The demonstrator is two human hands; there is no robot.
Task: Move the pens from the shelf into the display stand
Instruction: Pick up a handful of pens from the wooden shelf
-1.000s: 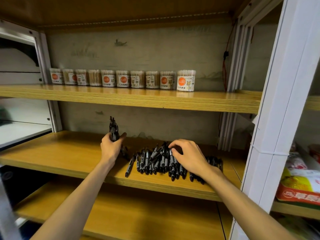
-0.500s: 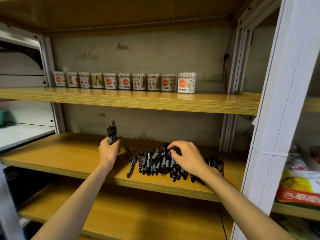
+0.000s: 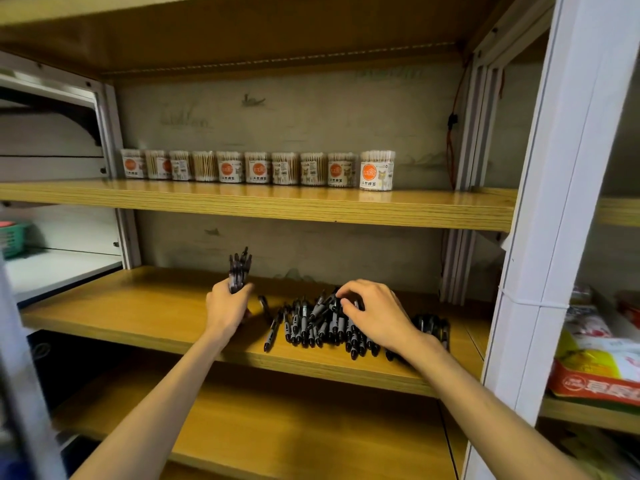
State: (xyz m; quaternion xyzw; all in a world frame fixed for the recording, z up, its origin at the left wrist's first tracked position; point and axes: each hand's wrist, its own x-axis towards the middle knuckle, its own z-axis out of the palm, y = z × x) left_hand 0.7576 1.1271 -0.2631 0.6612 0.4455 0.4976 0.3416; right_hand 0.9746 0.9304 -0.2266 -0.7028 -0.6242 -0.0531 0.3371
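Note:
A heap of black pens [image 3: 311, 323] lies on the middle wooden shelf [image 3: 138, 306], with more pens [image 3: 433, 327] behind my right wrist. My left hand [image 3: 227, 308] grips an upright bundle of pens [image 3: 239, 268] to the left of the heap. Over the top of the heap, my right hand [image 3: 375, 313] has curled fingers pinching at pens there. No display stand is in view.
Several clear tubs of cotton swabs [image 3: 259, 168] line the upper shelf [image 3: 277, 206]. A white upright post [image 3: 554, 220] stands at the right, with packaged goods [image 3: 599, 362] beyond it. A lower shelf [image 3: 277, 427] lies under my arms. A green basket [image 3: 14, 237] sits far left.
The left hand with its bundle has shifted slightly left and stayed raised. The right hand's fingers have kept working on top of the heap.

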